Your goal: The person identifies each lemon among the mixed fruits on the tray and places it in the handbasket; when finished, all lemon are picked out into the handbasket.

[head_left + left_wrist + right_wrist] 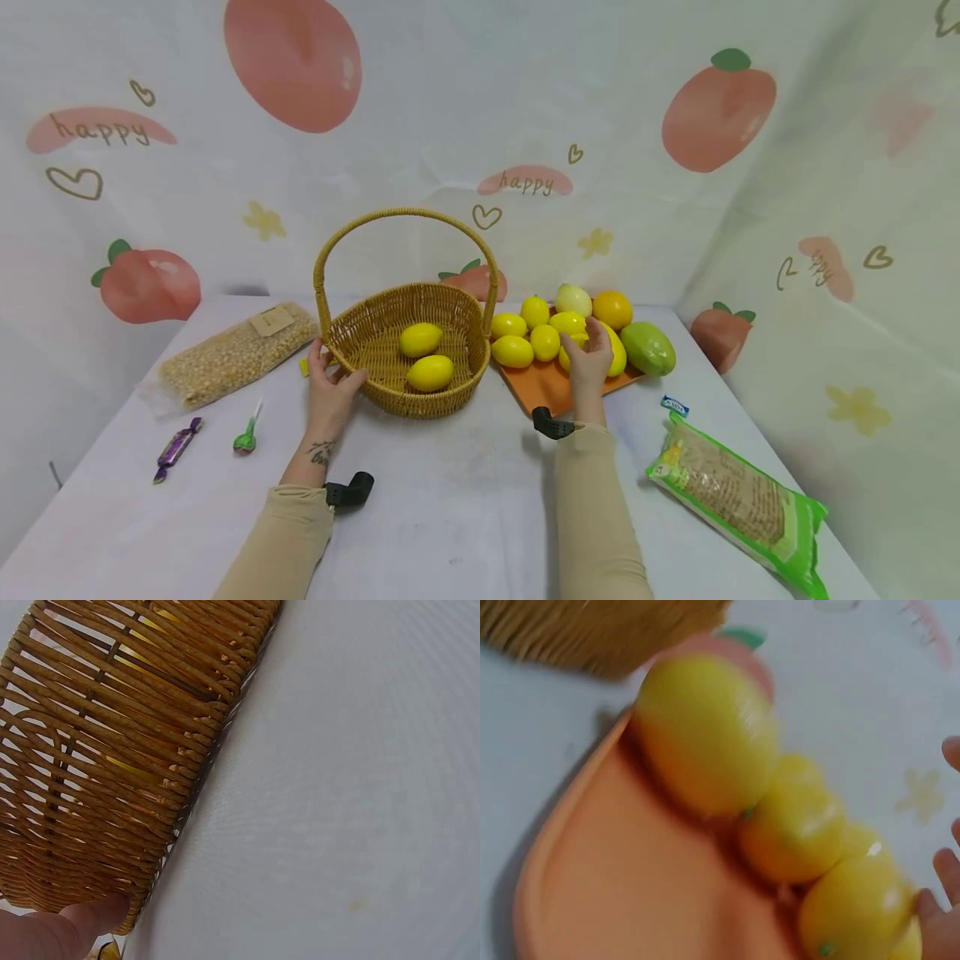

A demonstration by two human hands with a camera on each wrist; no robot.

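A wicker basket (390,400) with a tall arched handle stands at the back middle of the table, holding one lemon (420,340) and another lemon (431,373). My left hand (332,396) holds the basket's left front side; in the left wrist view one digit (97,915) presses on the wicker wall (112,787). My right hand (590,362) is over an orange tray (543,387) of several lemons (512,352), thumb and fingers spread apart. In the right wrist view its fingertips are at the side of a lemon (855,907); whether they touch it, I cannot tell.
The tray also bears an orange (612,309), a pale round fruit (573,301) and a green fruit (648,348). A bag of grains (240,354), purple candy (177,451) and green lollipop (245,438) lie left. At right are a small blue packet (674,406) and a green-edged bag (738,496).
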